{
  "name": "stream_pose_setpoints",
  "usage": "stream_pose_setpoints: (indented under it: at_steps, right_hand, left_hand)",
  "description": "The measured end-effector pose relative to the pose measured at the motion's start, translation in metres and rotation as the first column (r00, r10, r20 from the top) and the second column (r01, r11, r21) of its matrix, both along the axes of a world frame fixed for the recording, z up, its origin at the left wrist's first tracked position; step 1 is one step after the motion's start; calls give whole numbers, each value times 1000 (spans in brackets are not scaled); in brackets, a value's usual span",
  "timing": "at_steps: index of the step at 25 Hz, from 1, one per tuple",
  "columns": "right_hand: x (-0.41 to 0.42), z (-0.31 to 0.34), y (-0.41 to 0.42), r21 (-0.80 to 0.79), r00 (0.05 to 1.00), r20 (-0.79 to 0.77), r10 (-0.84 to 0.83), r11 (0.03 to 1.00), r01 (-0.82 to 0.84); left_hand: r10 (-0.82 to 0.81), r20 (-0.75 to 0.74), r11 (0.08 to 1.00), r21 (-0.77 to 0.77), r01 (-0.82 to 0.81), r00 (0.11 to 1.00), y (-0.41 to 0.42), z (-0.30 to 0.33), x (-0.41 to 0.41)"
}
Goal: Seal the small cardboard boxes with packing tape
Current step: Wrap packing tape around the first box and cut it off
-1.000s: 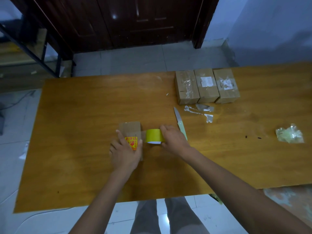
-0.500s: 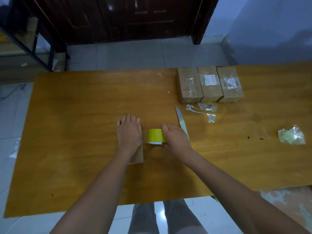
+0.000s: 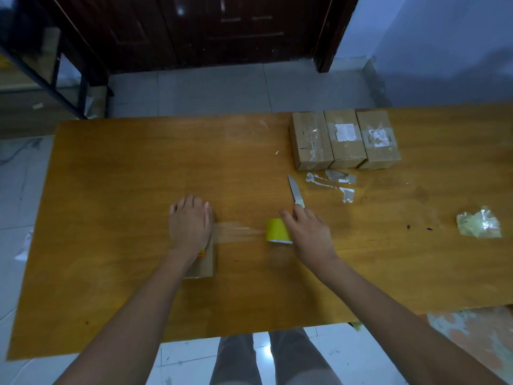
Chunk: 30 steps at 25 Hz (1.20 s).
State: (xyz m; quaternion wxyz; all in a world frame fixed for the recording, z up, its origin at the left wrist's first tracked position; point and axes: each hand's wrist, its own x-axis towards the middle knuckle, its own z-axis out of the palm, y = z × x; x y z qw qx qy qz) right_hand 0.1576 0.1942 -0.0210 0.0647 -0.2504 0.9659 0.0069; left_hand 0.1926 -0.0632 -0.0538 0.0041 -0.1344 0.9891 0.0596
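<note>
The left hand [image 3: 190,223] lies flat, palm down with straight fingers, on top of a small cardboard box [image 3: 205,262] that sits on the wooden desk [image 3: 111,190], near its front middle. Only the near end and right side of that box show from under the hand, along with a bit of a red and yellow label. A strip of clear packing tape [image 3: 238,232] stretches from the box's right side across to the yellow tape roll [image 3: 277,233], which stands on the desk just right of the box. The right hand [image 3: 308,234] rests over the roll's right side; its grip is loose, the fingers stretched forward rather than curled, with one fingertip touching the pale handle of a knife [image 3: 296,194] that lies on the desk just behind the roll, blade pointing away. Whether the thumb presses the roll is hidden. At the desk's far right stand three cardboard boxes [image 3: 345,140] in a row, side walls touching, each with tape and label remnants on top. Torn tape scraps [image 3: 333,182] lie just in front of them, and a crumpled wad of clear plastic [image 3: 478,223] sits well apart, to the right.
</note>
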Motion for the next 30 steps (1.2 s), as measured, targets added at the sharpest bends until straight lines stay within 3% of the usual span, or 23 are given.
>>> stream_pose_setpoints:
  at_steps: [7,14,19,22,24,27,30]
  right_hand:
    - [-1,-6,18,-41,999,-18,-35,999,34]
    - [-12,-6,24,15,995,-76,70,997,-69]
    - [-12,13,36,19,979,164,119,992,-124]
    - [-24,28,54,-203,971,234,-52,974,101]
    - [-43,22,63,-349,949,179,-259,885,308]
    - [-67,-5,65,-269,853,282,-439,817,510]
    - [-62,-26,55,-138,830,386,-404,864,485]
  left_hand:
    - [2,-27,1000,-2,-2,1000,-2,1,1]
    - [-3,-29,1000,4,4,1000,-2,-1,1]
    - [35,-27,997,70,-33,999,-5,-4,0]
    - [167,-102,950,284,-132,981,-12,-1,0]
    - [276,-139,904,373,-208,951,-19,6,4]
    - [338,-151,878,405,-254,929,-26,9,18]
    - [265,-87,881,426,-205,960,-23,0,33]
